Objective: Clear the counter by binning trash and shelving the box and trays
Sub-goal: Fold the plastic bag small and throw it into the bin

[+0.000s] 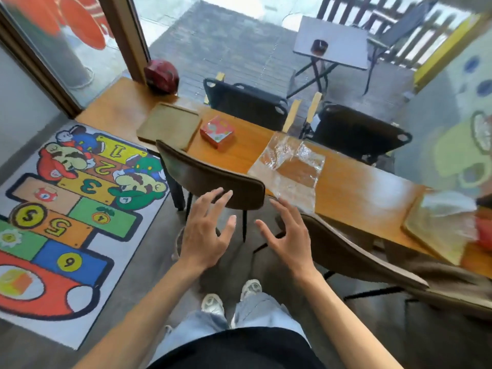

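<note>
Long wooden counter is my landmark, running from the window corner out to the right edge of the head view. Nothing looks cleared yet, as far as I can judge: everything the task names sits on it.

Largest first. Two brown chairs are pulled up on the near side of the counter, one at its middle and one further right; two black chairs stand on its far side. Character rug lies on the floor off the counter's left end.

On the counter: empty brown tray at the left end; second tray at the right end, blurred, with what looks like crumpled white paper and something red on it, I can't tell exactly what. Clear plastic bag lies flat mid-counter, its lower edge hanging over the near side. Small red box sits just right of the left tray, not touching it. Red helmet-like thing rests at the counter's far left corner.

My left hand and right hand hover in front of the counter's near edge, fingers spread, gripping nothing, neither touching the counter.

Left to do, by my read: bin the bag and the paper, shelve the box and both trays. No bin or shelf in view.
</note>
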